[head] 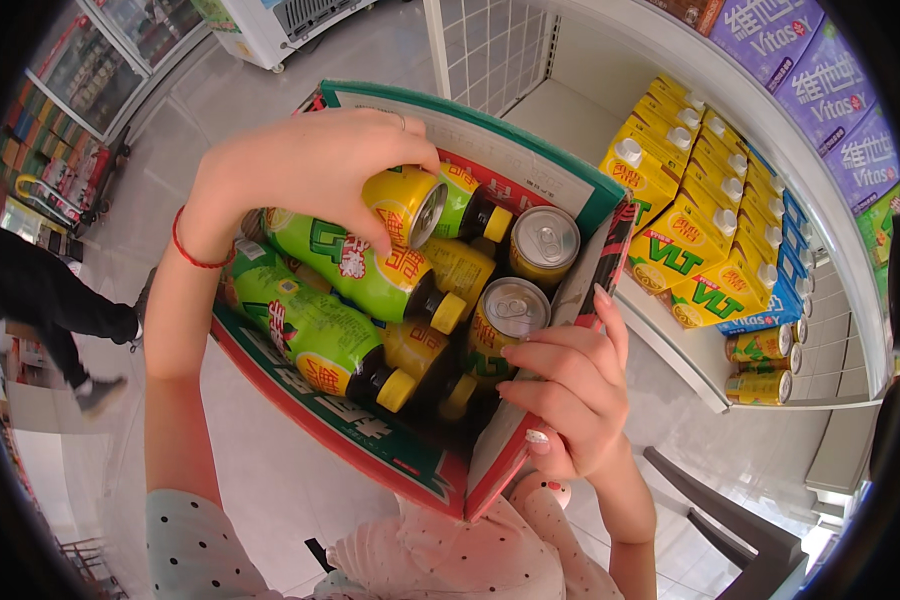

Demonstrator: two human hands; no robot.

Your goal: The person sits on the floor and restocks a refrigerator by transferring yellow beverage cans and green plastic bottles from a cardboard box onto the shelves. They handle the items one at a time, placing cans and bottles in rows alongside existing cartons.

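My left hand (345, 161), with a red cord around its wrist, grips a yellow drink can (403, 201) tilted on its side inside a cardboard carton (583, 187). Beneath that can lies a green-labelled plastic drink bottle (360, 262), and another such bottle (300, 322) rests alongside it. Two cans stand upright at the carton's right end, one can (545, 238) behind the other can (504, 322). My right hand (574, 382) holds the carton's right wall, its fingers curled over the edge near the front can. More bottles lie lower down, partly hidden in shadow.
A white shelf (671, 345) at the right bears several yellow drink cartons (682, 240), blue cartons (766, 309) and yellow cans lying down (757, 386). Purple cartons (825, 86) fill the shelf above. A dark chair-like frame (769, 559) stands lower right. A person's legs (52, 300) show at left.
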